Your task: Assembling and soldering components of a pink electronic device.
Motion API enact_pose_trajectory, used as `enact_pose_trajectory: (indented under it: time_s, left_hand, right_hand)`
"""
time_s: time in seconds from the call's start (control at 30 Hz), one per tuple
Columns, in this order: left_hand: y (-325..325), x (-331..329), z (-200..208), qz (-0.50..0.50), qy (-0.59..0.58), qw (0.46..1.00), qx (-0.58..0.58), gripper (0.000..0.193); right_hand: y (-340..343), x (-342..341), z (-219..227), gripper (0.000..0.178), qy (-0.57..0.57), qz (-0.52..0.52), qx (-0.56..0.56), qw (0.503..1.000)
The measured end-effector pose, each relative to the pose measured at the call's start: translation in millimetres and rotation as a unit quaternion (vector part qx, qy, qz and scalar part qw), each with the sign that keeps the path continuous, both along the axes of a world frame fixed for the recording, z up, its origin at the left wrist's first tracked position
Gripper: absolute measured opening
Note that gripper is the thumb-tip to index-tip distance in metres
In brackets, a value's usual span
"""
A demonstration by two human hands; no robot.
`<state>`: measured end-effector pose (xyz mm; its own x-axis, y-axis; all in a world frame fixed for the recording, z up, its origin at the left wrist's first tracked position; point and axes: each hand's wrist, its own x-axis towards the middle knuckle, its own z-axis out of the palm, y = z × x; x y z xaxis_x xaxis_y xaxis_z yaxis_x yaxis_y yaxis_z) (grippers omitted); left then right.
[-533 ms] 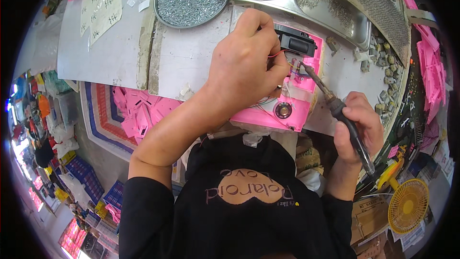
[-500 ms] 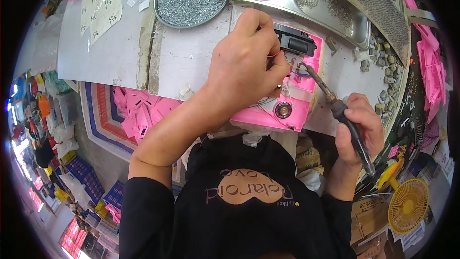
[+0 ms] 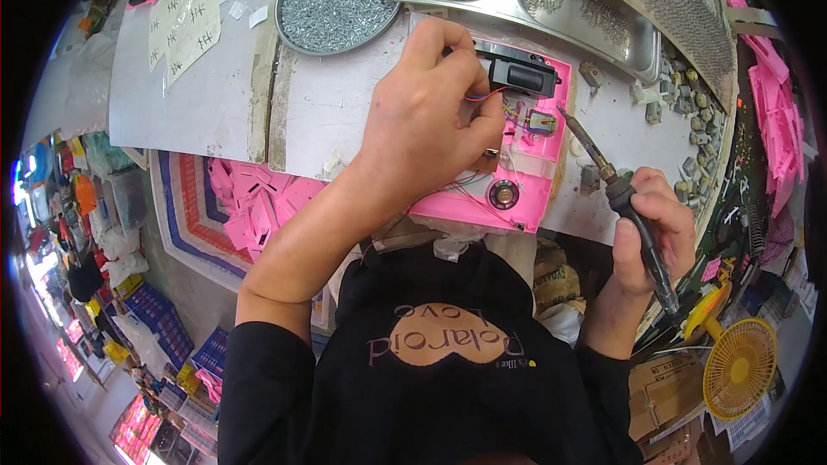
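Observation:
A pink plastic housing (image 3: 536, 179) lies on the bench before me, with a black part (image 3: 521, 77) at its far end. Inside it sit a small round speaker (image 3: 503, 195), a little silver-framed block (image 3: 541, 122) and thin coloured wires. My left hand (image 3: 431, 108) is over the left side of the housing, fingers closed in a pinch; red and blue wires (image 3: 484, 96) run up to the fingers, but what they grip is hidden. My right hand (image 3: 655, 228) grips a soldering iron (image 3: 633, 207) by its black handle. Its tip is just right of the silver-framed block, apart from it.
Beyond the housing stand a round tray of screws (image 3: 338, 2) and a metal compartment tray (image 3: 594, 21) of small springs. Small metal blocks (image 3: 689, 120) lie scattered at the right. A bin of pink parts (image 3: 258, 207) is at the left, a yellow fan (image 3: 739, 368) at lower right.
The soldering iron's tip has drawn back to the right, away from the silver-framed block. My left hand has shifted slightly left and still pinches near the wires.

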<state>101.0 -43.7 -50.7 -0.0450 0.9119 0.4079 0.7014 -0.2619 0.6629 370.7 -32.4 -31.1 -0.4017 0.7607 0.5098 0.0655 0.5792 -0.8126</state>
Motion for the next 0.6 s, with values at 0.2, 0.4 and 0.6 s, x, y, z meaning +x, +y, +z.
enact_pose_trajectory:
  time_s: [0.2, 0.4, 0.6]
  left_hand:
    - [-23.4, 2.4, 26.7, -0.182, 0.037, 0.980, -0.070, 0.023]
    - [-10.4, 15.5, 22.7, -0.246, 0.113, 0.953, -0.135, 0.019]
    - [-8.1, 16.0, 7.9, -0.222, -0.019, 0.970, -0.094, 0.012]
  right_hand:
    - [-3.4, 15.5, -0.6, 0.029, 0.012, -0.039, 0.003, 0.999]
    - [-4.8, 18.2, 0.6, 0.030, 0.016, -0.040, -0.004, 0.999]
    - [-12.3, 24.1, -4.2, 0.031, 0.027, -0.092, -0.038, 0.995]
